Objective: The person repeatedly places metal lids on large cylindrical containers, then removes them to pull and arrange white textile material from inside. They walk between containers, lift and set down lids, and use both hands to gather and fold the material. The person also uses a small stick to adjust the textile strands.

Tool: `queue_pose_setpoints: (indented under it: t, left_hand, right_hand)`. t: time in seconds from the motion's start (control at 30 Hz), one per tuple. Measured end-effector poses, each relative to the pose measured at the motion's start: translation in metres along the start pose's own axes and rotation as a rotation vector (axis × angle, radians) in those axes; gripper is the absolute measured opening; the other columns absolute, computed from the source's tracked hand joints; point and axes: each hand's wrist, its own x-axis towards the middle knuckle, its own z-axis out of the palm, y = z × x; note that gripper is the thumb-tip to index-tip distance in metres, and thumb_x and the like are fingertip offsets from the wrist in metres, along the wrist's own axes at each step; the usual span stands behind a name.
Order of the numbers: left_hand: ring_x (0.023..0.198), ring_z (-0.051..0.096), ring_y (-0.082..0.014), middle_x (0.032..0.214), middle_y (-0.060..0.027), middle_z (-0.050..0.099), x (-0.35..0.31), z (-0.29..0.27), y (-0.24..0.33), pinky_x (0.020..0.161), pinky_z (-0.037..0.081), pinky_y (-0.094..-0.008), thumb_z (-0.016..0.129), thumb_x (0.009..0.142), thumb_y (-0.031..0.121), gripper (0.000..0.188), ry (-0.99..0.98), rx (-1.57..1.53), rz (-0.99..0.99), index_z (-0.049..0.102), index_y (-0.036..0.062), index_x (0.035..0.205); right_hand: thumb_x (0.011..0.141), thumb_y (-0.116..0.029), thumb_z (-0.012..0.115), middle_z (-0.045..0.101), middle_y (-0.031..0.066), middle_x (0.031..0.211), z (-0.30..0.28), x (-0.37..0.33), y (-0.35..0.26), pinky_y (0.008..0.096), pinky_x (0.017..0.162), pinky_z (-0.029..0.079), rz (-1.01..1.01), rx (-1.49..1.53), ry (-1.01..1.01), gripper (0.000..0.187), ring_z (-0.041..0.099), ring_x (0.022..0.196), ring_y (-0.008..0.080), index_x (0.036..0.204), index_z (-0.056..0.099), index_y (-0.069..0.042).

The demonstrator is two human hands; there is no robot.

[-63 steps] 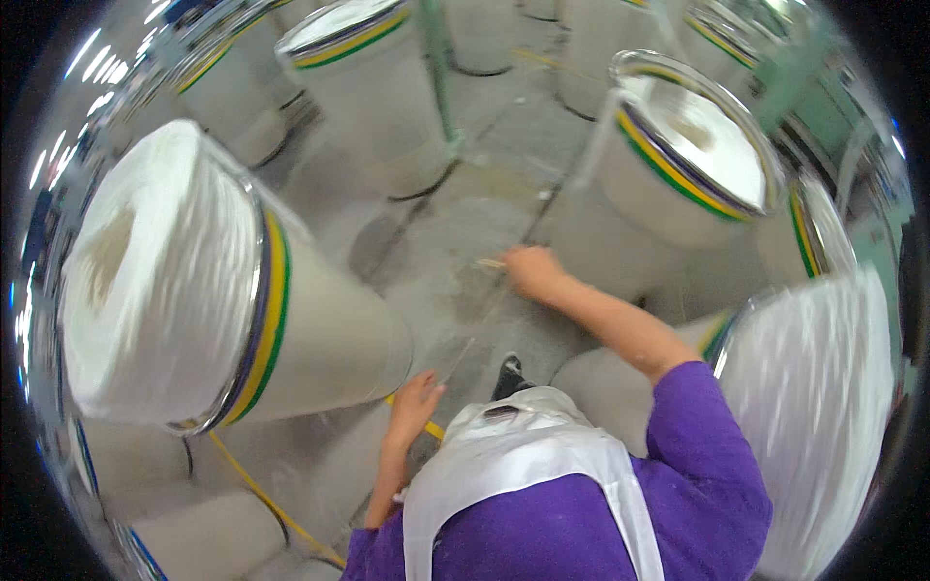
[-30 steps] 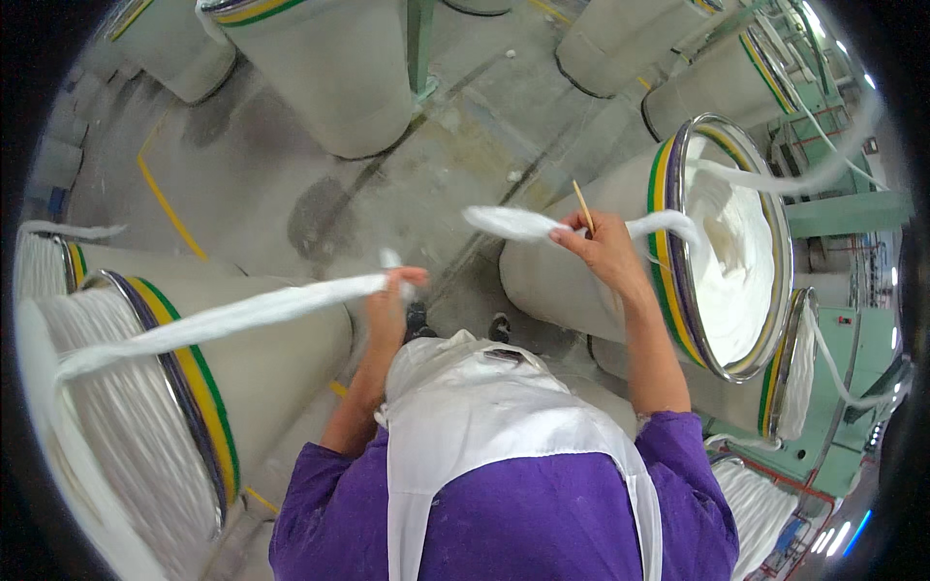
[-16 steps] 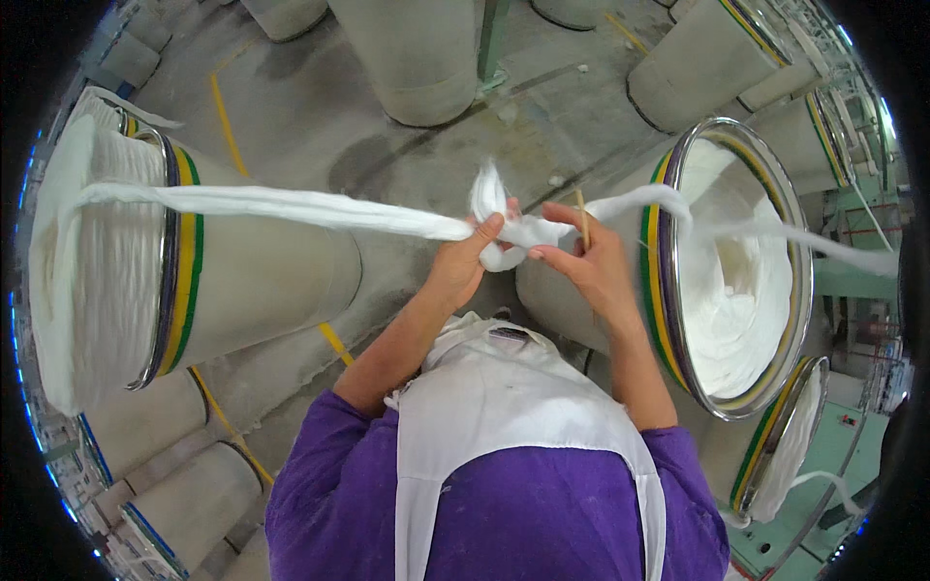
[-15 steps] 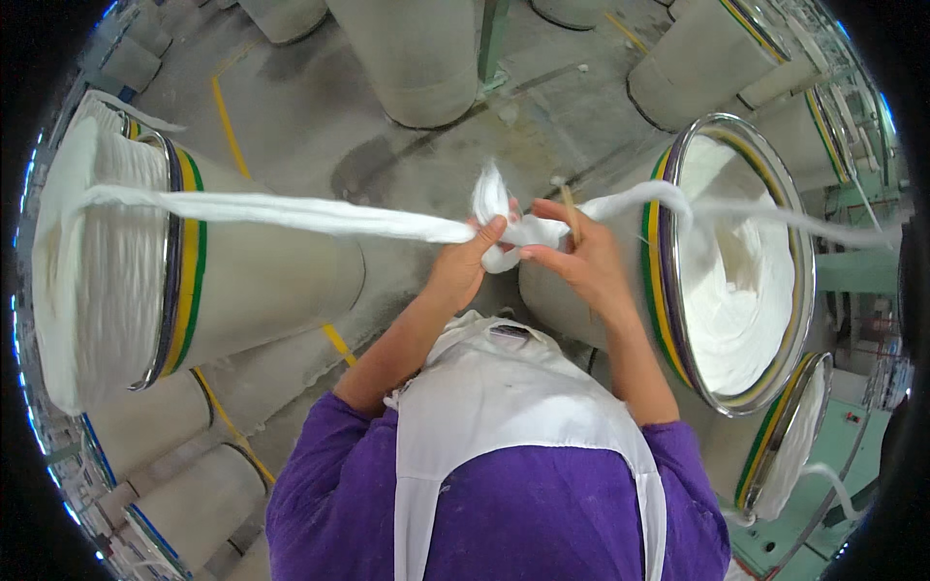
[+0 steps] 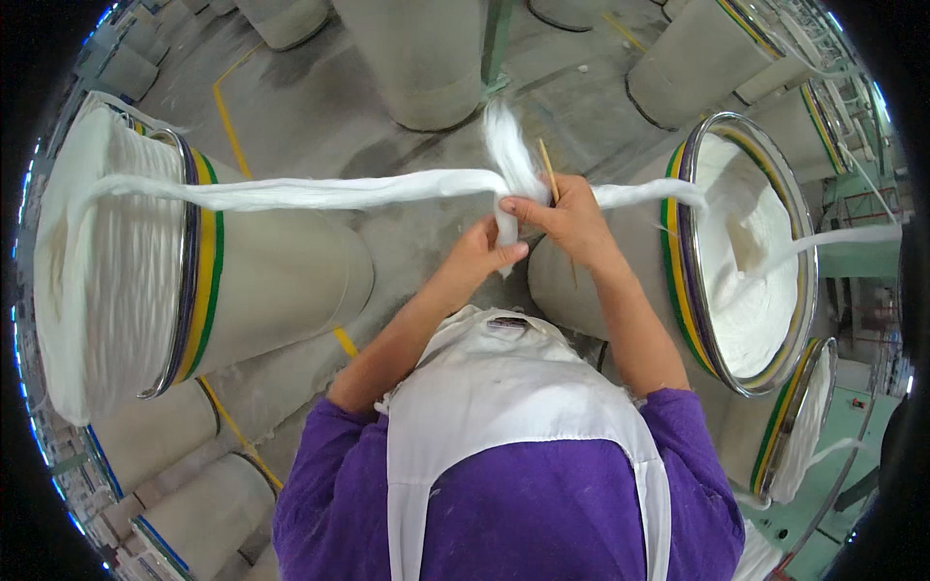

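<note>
A thick white cotton sliver (image 5: 339, 194) stretches from the left can to the middle. There my right hand (image 5: 578, 225) is closed, with thumb and fingers pinching the sliver where the strands cross. A thin wooden stick (image 5: 550, 172) is also in that hand, sticking up past the fingers and out below. Just below and to the left, my left hand (image 5: 484, 250) pinches the short end hanging down. A loose fluffy tuft (image 5: 506, 136) points up above the crossing. Another length of sliver (image 5: 635, 193) leads from my right hand to the right can.
The left can (image 5: 281, 252), heaped with sliver, and the right can (image 5: 591, 281), filled with coiled sliver, flank me. More cans (image 5: 417, 68) stand ahead and at both sides. A green post (image 5: 495, 44) rises ahead. Yellow lines (image 5: 229, 126) mark the floor.
My left hand has moved down to the short hanging end. My right hand has shifted left onto the crossing, with the stick now tilted. The tuft has risen and the left sliver runs higher.
</note>
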Motion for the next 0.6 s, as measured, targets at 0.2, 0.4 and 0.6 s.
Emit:
queue_pose_setpoints:
  t: [0.2,0.4,0.6]
  left_hand:
    - [0.1,0.063,-0.0178,0.101,-0.0088,0.069,-0.006,0.006,-0.016,0.09,0.05,-0.0317,0.06,0.097,0.021,0.032,-0.164,-0.123,-0.281,0.061,-0.0004,0.121]
    - [0.099,0.067,-0.0232,0.116,-0.0149,0.065,0.002,0.0,0.018,0.085,0.058,-0.0366,0.059,0.096,0.014,0.04,0.059,-0.528,-0.128,0.048,0.0014,0.133]
    - [0.101,0.066,-0.0232,0.118,-0.0146,0.064,0.015,0.002,0.047,0.089,0.057,-0.036,0.06,0.096,0.012,0.041,0.214,-0.468,-0.116,0.047,0.0003,0.132]
  right_hand:
    - [0.085,-0.032,0.075,0.067,0.0016,0.073,-0.017,0.011,-0.004,0.0268,0.059,0.043,0.077,-0.101,0.089,0.033,0.056,0.065,0.0076,0.089,0.072,0.0]
    - [0.09,-0.037,0.069,0.069,0.0004,0.078,-0.031,-0.003,0.007,0.0204,0.045,0.033,0.175,-0.011,0.158,0.035,0.042,0.051,0.0035,0.098,0.071,-0.003]
    - [0.083,-0.03,0.078,0.067,0.0,0.083,-0.026,-0.031,-0.005,0.0221,0.058,0.041,0.144,0.061,0.038,0.034,0.051,0.064,0.0051,0.101,0.068,-0.003]
